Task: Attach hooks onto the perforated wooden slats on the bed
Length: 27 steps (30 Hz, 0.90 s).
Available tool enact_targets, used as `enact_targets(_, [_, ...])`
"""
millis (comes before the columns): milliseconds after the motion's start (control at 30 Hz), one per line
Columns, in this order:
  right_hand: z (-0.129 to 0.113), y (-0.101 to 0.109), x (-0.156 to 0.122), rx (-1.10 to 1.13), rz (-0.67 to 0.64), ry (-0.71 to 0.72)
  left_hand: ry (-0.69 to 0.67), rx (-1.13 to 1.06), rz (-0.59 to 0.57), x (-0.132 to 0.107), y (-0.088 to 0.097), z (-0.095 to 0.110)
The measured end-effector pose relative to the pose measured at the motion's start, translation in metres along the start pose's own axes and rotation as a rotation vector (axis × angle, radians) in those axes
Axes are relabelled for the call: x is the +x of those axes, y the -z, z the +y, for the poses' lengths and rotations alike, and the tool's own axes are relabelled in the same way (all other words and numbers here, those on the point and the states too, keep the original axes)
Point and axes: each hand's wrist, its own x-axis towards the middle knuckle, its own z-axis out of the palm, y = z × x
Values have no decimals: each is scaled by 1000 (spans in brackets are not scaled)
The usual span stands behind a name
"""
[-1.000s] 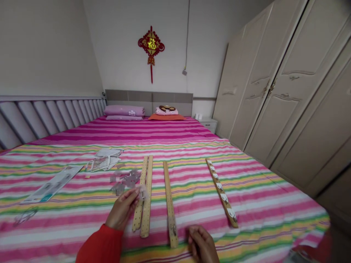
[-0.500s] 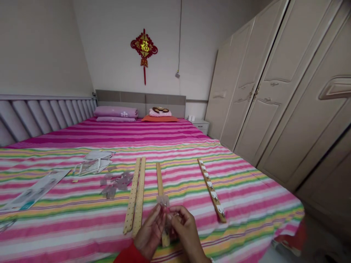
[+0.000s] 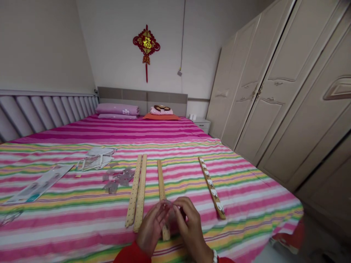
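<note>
Near the bed's front, my left hand [image 3: 151, 227] and my right hand [image 3: 189, 223] meet, fingertips pinched on a small clear plastic bag [image 3: 169, 203]. What the bag contains is too blurred to make out. Under the hands lies a wooden strip [image 3: 161, 179], partly covered by them. Just left of it are two wooden strips with rows of small holes [image 3: 141, 193], side by side. To the right rests another wooden strip with white hook-like pieces [image 3: 215, 199] along it.
Several small clear bags [image 3: 120, 178] lie scattered left of the strips. Beyond them are crumpled packaging [image 3: 95, 161] and a long flat package [image 3: 45, 184]. Thin wire-like loops [image 3: 12, 216] lie at the far left. A wardrobe [image 3: 290, 91] stands along the right.
The clear bag, which stood up above my fingertips, is now lower and mostly covered by my fingers. My right hand has turned slightly. The view has shifted a little.
</note>
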Motion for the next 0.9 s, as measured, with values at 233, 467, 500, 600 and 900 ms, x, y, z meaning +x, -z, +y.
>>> enact_targets(233, [23,-9,15,334,-20,-471,-269,601,-32,10,4,24])
enact_targets(467, [57,-29,33,523,-30,-695,-231,741,35,28,4,27])
enact_targets(500, [63,-32,33,539,-20,-715,-225,741,51,31,5,24])
enact_targets(600, [79,-42,30,565,12,-753,-252,759,87,36,10,16])
enact_targets(900, [99,-51,24,486,18,-781,-408,945,124,42,15,1])
